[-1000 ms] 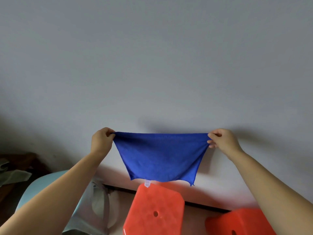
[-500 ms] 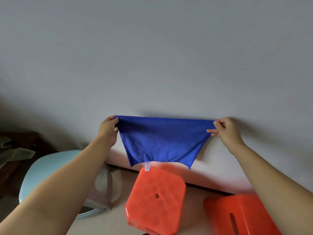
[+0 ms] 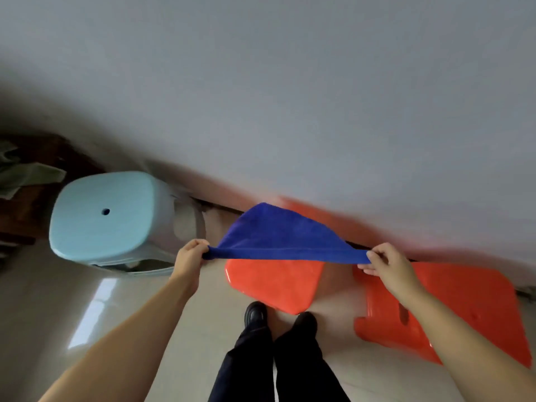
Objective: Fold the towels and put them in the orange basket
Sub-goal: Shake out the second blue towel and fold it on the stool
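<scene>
You hold the blue towel (image 3: 278, 236) stretched in the air over the orange stool (image 3: 275, 281), your left hand (image 3: 190, 256) and right hand (image 3: 387, 261) each pinching a corner; it looks about half folded, nothing binned yet. An orange basket-like piece (image 3: 464, 311) sits to the right, a light blue stool (image 3: 107, 216) left; your shoes (image 3: 255, 313) stand close below

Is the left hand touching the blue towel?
Touching. The head view shows the left hand pinching one end of the blue towel, with the cloth coming straight out of its curled fingers.
</scene>
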A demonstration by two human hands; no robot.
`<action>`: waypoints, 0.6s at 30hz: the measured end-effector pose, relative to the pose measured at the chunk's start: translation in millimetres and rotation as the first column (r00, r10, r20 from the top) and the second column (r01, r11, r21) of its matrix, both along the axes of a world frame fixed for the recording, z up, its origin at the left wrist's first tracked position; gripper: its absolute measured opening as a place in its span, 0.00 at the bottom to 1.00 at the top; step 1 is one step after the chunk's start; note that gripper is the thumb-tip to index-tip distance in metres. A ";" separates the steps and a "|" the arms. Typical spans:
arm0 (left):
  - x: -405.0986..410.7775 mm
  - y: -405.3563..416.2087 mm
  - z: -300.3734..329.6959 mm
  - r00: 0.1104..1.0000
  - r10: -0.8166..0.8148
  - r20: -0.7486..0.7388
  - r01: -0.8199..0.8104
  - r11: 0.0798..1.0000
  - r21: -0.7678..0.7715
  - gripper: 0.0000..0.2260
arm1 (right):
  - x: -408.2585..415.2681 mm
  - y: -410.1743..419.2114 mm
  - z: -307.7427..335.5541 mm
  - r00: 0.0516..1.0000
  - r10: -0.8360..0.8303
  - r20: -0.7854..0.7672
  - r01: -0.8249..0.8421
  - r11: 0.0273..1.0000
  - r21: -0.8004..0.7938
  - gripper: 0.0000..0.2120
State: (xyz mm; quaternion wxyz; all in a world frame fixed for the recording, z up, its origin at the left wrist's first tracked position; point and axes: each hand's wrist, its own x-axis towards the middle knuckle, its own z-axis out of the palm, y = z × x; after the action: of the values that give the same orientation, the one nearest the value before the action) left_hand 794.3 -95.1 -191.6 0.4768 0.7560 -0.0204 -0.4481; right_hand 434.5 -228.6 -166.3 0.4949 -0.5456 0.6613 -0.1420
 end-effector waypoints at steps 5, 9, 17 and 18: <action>-15.0 47.4 -46.3 0.993 -0.113 -0.022 0.115 0.981 0.155 0.13 | -21.5 44.2 -44.0 0.991 0.076 -0.111 -0.056 0.982 0.178 0.08; -4.2 43.5 -78.5 0.991 -0.129 -0.025 0.132 0.968 0.215 0.12 | -12.8 37.6 -73.0 0.980 0.133 -0.146 -0.093 0.963 0.254 0.07; 34.4 -47.8 -150.9 0.982 -0.178 0.067 0.155 0.954 0.258 0.10 | 34.4 -60.9 -155.9 0.962 0.112 -0.248 -0.085 0.990 0.117 0.03; 36.1 -59.1 -157.4 0.982 -0.175 0.073 0.151 0.954 0.258 0.09 | 39.7 -69.9 -164.6 0.957 0.099 -0.271 -0.070 0.991 0.115 0.04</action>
State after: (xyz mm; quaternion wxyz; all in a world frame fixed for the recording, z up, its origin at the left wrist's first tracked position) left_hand 830.4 -154.2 -349.0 0.3373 0.8264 -0.0483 -0.4484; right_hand 474.2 -298.4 -331.0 0.4314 -0.5612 0.7063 -0.0084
